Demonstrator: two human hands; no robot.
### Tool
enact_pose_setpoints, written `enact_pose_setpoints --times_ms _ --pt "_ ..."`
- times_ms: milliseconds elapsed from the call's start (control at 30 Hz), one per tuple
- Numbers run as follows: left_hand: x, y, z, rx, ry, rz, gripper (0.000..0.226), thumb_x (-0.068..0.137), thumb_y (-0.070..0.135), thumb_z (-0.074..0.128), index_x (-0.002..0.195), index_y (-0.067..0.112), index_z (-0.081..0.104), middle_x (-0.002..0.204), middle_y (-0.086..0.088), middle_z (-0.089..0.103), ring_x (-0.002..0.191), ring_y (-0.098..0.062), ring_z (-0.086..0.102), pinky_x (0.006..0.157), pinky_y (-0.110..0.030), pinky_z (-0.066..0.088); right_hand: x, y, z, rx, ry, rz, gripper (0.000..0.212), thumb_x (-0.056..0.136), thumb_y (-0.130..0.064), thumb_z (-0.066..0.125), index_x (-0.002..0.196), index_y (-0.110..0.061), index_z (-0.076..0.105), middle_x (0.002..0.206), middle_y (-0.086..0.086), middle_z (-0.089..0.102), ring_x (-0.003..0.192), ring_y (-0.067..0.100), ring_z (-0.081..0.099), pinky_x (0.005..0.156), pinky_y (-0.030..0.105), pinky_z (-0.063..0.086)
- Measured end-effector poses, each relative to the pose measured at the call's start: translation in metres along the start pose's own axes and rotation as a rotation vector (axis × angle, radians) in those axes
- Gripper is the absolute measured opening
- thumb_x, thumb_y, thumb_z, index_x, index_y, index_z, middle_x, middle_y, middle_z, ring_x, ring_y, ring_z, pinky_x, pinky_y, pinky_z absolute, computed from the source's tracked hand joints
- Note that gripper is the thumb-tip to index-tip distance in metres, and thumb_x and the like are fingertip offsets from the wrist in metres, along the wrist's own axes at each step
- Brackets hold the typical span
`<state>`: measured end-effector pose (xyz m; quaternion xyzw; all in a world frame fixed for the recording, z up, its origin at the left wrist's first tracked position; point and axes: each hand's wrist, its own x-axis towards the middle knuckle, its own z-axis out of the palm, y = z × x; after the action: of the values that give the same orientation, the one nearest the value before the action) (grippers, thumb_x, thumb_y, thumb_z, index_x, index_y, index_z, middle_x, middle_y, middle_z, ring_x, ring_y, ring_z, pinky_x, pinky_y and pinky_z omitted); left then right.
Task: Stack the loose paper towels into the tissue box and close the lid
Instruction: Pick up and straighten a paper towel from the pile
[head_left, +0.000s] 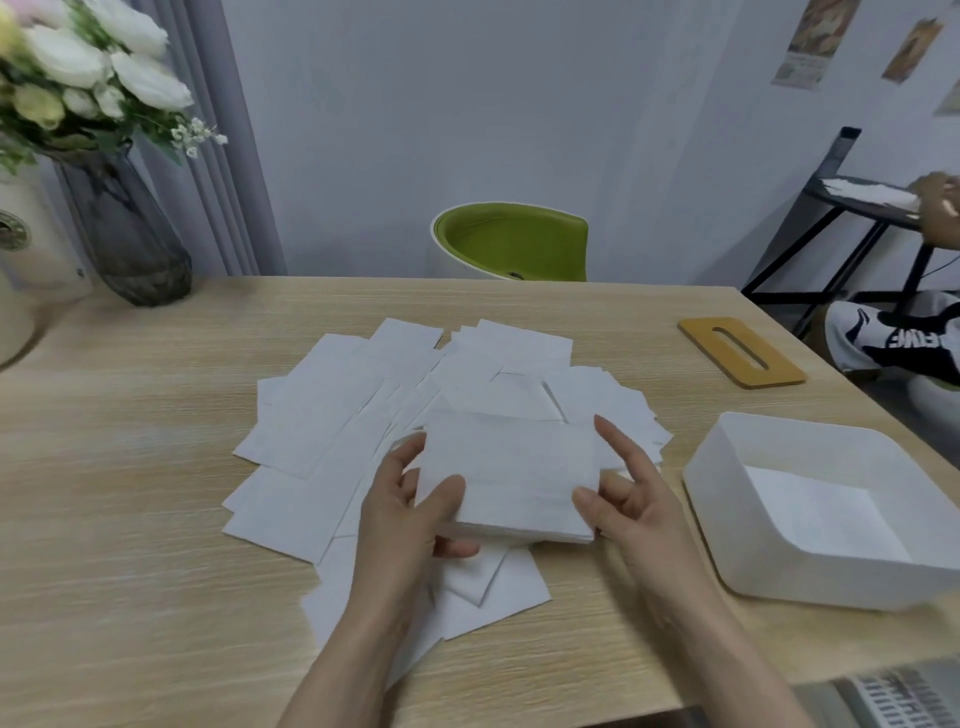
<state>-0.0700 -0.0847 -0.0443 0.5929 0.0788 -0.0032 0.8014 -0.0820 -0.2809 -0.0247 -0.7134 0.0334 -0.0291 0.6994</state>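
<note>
A pale wood-grain tabletop (130, 467) runs beneath both hands, with a grey-blue wall and a green-and-white moulded chair (511, 241) beyond its far edge. Far to the left of the hands, at the tabletop's back corner, a smoky grey glass vase (130, 234) holds white and cream flowers (88, 67). From there toward the hands, loose white paper towels (332, 410) lie scattered and overlapping, spreading under and beyond both wrists. The left hand (410, 512) grips the left end of a squared-up stack of white paper towels (511, 478), thumb on top and fingers curled beneath. The right hand (636, 499) holds the stack's right end, thumb pressed on the top sheet, forefinger raised straight beside the edge. The stack is lifted a little above the scattered sheets, between the two hands. Just right of the right hand stands an open white rectangular plastic tissue box (727, 499), with some white sheets already lying flat in its bottom. Beyond the box, well apart from the hands, a flat tan wooden lid with a slot (740, 351) lies on the tabletop. At the far right edge, another person's hand (940, 205) rests on papers on a dark metal rack (852, 208).
</note>
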Motion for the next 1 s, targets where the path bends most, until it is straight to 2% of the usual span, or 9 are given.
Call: enact_pose_setpoints --times_ms 67,167,233,300,533,667,867,933,1000 --pt "0.001 0.004 -0.003 0.065 -0.043 0.031 0.04 0.074 0.023 0.072 0.112 0.033 0.063 0.098 0.004 0.075 0.084 -0.014 0.072 0.055 -0.028 0.057 0.0 -0.002 -0.002 -0.02 0.02 -0.037 0.063 0.087 0.005 0.06 0.137 -0.032 0.045 0.067 0.009 0.058 0.072 0.018 0.056 0.074 0.024 0.046" --pt "0.004 0.011 -0.008 0.134 -0.074 0.129 0.027 0.071 0.026 0.073 0.098 0.027 0.073 0.099 0.005 0.076 0.094 -0.014 0.071 0.067 -0.025 0.057 0.001 -0.009 -0.006 -0.011 0.041 -0.082 0.056 0.084 0.003 0.064 0.127 -0.032 0.053 0.076 0.017 0.066 0.078 0.019 0.062 0.08 0.029 0.05" --pt "0.005 0.014 -0.009 0.171 -0.097 0.167 0.026 0.072 0.028 0.074 0.097 0.026 0.075 0.1 0.004 0.076 0.096 -0.016 0.07 0.078 -0.031 0.056 0.002 -0.012 -0.009 -0.049 0.047 -0.119 0.044 0.083 -0.001 0.066 0.116 -0.03 0.06 0.075 0.009 0.07 0.076 0.017 0.061 0.079 0.032 0.049" --pt "0.006 0.016 -0.01 0.203 -0.122 0.186 0.024 0.072 0.03 0.074 0.096 0.029 0.075 0.099 0.004 0.076 0.096 -0.021 0.069 0.086 -0.04 0.055 0.001 -0.012 -0.011 -0.069 0.037 -0.139 0.031 0.083 -0.001 0.066 0.104 -0.023 0.066 0.078 -0.001 0.073 0.073 0.013 0.062 0.072 0.025 0.051" --pt "0.009 0.015 -0.007 0.216 -0.131 0.203 0.019 0.073 0.029 0.073 0.091 0.032 0.075 0.097 -0.002 0.075 0.099 -0.035 0.065 0.094 -0.055 0.05 0.002 -0.003 -0.012 0.013 0.051 -0.125 0.021 0.082 0.003 0.066 0.088 -0.016 0.07 0.087 0.004 0.075 0.08 0.016 0.07 0.069 0.021 0.055" --pt "0.012 0.019 -0.007 0.208 -0.167 0.223 0.022 0.071 0.035 0.075 0.093 0.032 0.075 0.097 0.001 0.076 0.097 -0.029 0.068 0.091 -0.046 0.052 0.004 -0.005 -0.016 -0.019 0.051 -0.157 0.019 0.08 -0.006 0.069 0.087 -0.024 0.072 0.09 0.004 0.075 0.081 0.02 0.068 0.076 0.03 0.054" --pt "0.008 -0.005 -0.021 0.287 -0.212 0.173 0.011 0.08 0.015 0.074 0.088 0.024 0.074 0.092 -0.002 0.075 0.089 -0.019 0.07 0.077 -0.034 0.055 -0.004 0.019 -0.017 -0.057 0.015 -0.069 0.014 0.079 -0.001 0.07 0.086 -0.013 0.07 0.083 0.007 0.073 0.065 0.005 0.058 0.063 0.016 0.046" --pt "0.01 -0.007 -0.022 0.289 -0.194 0.197 0.016 0.084 0.004 0.072 0.087 0.021 0.073 0.09 -0.001 0.075 0.087 -0.017 0.07 0.075 -0.026 0.053 -0.004 0.022 -0.017 -0.066 0.027 -0.075 0.012 0.079 0.0 0.07 0.087 -0.009 0.07 0.084 0.011 0.071 0.066 0.006 0.058 0.064 0.016 0.046" --pt "0.012 -0.003 -0.021 0.281 -0.176 0.239 0.014 0.082 0.008 0.074 0.084 0.022 0.073 0.088 0.0 0.074 0.084 -0.015 0.069 0.074 -0.022 0.052 -0.003 0.02 -0.017 -0.091 0.053 -0.106 0.012 0.08 -0.002 0.07 0.084 -0.013 0.07 0.083 0.008 0.071 0.068 0.008 0.056 0.067 0.019 0.045"
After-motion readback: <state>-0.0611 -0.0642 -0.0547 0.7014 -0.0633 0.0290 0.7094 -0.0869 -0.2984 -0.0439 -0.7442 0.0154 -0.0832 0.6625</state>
